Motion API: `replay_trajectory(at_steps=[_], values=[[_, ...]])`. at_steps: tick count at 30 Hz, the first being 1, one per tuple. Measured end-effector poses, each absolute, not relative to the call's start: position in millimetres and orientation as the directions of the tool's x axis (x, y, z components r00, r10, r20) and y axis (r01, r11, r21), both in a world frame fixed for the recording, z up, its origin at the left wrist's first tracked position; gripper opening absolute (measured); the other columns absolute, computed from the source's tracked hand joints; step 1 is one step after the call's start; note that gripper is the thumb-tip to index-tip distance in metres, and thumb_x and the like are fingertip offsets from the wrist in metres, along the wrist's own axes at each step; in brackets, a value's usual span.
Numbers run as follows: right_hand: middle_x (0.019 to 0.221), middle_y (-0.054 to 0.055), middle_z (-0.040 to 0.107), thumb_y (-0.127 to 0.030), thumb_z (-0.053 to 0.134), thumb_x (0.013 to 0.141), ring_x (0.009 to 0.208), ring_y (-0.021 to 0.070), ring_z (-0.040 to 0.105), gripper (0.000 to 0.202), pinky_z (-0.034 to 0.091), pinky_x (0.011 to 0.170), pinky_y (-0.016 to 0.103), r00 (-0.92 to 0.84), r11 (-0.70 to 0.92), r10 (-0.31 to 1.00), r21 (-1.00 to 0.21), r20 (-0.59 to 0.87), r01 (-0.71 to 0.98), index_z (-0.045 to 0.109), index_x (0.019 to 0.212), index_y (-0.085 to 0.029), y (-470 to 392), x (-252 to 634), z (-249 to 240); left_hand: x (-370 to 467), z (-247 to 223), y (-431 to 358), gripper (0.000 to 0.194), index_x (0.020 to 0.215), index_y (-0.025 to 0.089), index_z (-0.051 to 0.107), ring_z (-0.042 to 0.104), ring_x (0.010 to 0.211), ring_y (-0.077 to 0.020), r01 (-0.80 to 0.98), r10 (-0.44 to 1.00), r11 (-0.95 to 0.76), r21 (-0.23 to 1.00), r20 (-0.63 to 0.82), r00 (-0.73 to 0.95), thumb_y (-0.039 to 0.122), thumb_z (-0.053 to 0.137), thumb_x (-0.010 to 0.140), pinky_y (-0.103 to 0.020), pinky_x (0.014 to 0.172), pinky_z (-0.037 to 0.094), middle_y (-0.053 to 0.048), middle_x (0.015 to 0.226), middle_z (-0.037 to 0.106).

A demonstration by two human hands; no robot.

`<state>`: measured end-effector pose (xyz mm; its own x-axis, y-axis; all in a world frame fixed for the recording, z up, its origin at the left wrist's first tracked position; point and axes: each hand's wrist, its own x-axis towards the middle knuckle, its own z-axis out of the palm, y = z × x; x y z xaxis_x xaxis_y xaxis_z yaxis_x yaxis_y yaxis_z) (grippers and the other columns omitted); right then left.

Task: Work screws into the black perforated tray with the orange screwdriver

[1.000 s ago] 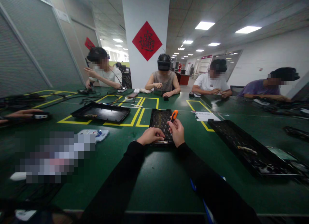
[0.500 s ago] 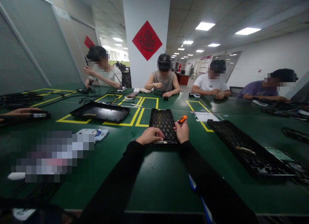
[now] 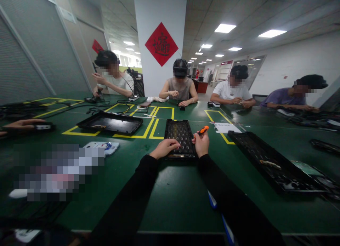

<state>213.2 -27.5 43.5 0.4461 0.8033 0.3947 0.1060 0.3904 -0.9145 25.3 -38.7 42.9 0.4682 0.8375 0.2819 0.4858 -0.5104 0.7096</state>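
Directly in front of me lies a black plastic keyboard shell with rows of small posts inside. A thin pale strip runs along its near edge. My left hand hovers over the shell's near left side, thumb and fingers drawn together; whatever they may pinch is too small to make out. At the right rim, my right hand is closed around an orange-and-black-handled screwdriver, the handle pointing up and right. The screwdriver's tip is hidden or too fine to see.
Another black shell lies to the right, and a black tray-like shell at left. A paper sheet sits beyond my right hand. A co-worker's hand rests far left. Several people sit across the green table.
My left fingers have lifted from the shell's near edge, uncovering more of the pale strip. My right hand has shifted slightly right, and the screwdriver handle leans further right.
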Motion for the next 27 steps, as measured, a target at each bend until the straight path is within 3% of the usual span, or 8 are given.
replay_trajectory(at_steps=[3,10,17,22,27], values=[[0.064,-0.006,0.054,-0.029,0.053,0.069,0.039,0.0058,0.049,0.021,0.045,0.039,0.019,0.454,0.413,0.804,-0.91,0.384,0.039,0.045,0.085,-0.019,-28,212,45,26,40,-37,0.034,0.08,0.015,0.063,0.051,0.065,-0.0114,0.477,0.845,-0.508,0.718,0.308,0.437,0.042,0.043,0.08,-0.021,0.061,0.039,-0.001,0.071,0.061],[0.067,-0.005,0.055,-0.03,0.054,0.071,0.043,0.0065,0.052,0.022,0.046,0.043,0.02,0.329,0.445,0.862,-0.886,0.385,-0.13,0.044,0.087,-0.019,-38,195,51,25,35,-35,0.026,0.093,0.019,0.058,0.048,0.062,-0.0088,0.479,0.844,-0.523,0.705,0.348,0.408,0.032,0.058,0.071,-0.02,0.059,0.038,0.001,0.078,0.059],[0.071,-0.003,0.057,-0.034,0.054,0.072,0.047,0.007,0.054,0.025,0.046,0.045,0.02,0.294,0.45,0.869,-0.884,0.399,-0.13,0.044,0.089,-0.019,-45,186,52,25,35,-33,0.013,0.084,0.017,0.057,0.05,0.066,-0.0105,0.515,0.839,-0.535,0.669,0.352,0.415,0.025,0.054,0.074,-0.021,0.063,0.039,0.001,0.075,0.058],[0.071,-0.003,0.058,-0.034,0.053,0.071,0.046,0.0068,0.053,0.024,0.045,0.045,0.019,0.262,0.424,0.883,-0.902,0.391,-0.082,0.045,0.087,-0.018,-45,187,51,22,41,-37,0.011,0.081,0.018,0.058,0.053,0.08,-0.0134,0.634,0.805,-0.59,0.501,0.433,0.406,0.015,0.049,0.075,-0.024,0.073,0.039,-0.003,0.085,0.059],[0.074,0.0,0.061,-0.035,0.053,0.072,0.049,0.0088,0.057,0.025,0.046,0.048,0.021,0.095,0.372,0.926,-0.925,0.365,-0.076,0.048,0.089,-0.017,-46,184,47,21,42,-38,0.012,0.081,0.019,0.061,0.055,0.082,-0.016,0.759,0.833,-0.535,0.37,0.38,0.402,0.016,0.051,0.075,-0.026,0.076,0.037,-0.003,0.081,0.062]])
